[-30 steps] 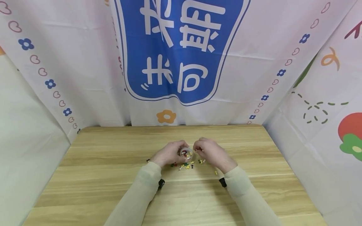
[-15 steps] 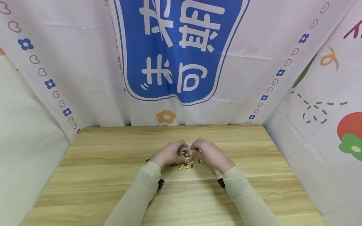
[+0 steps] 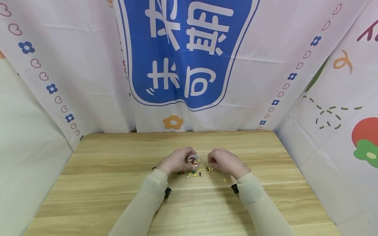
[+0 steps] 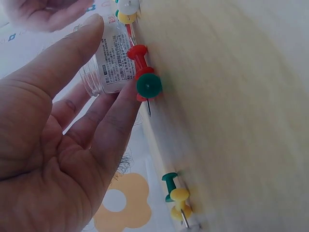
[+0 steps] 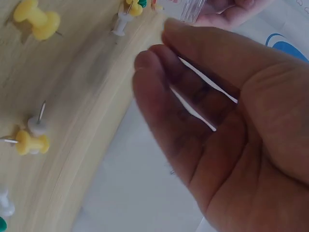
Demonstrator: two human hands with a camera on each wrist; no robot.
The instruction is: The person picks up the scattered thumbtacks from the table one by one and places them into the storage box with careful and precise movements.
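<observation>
My left hand (image 3: 176,159) grips a small clear jar (image 3: 194,158) from its left side, thumb and fingers around it. Several coloured push pins lie inside the jar, and its printed label (image 4: 117,60) faces the left wrist camera. To the right of the jar, my right hand (image 3: 226,160) hovers low over the table with loosely bent fingers. Thumb and fingertips stand apart in the right wrist view, with nothing between them. Near those fingertips lie a white push pin (image 5: 121,24) and a yellow push pin (image 3: 210,169).
Several loose push pins (image 3: 195,174) lie in front of the jar on the wooden table (image 3: 118,196). One yellow push pin (image 3: 225,180) lies apart at the right, and a few dark ones (image 3: 154,168) at the left. A printed cloth (image 3: 97,82) hangs behind the table.
My right hand moved to the jar's rim half a second ago, then drew back right and slightly nearer, down to the pins. The left hand and jar have stayed put.
</observation>
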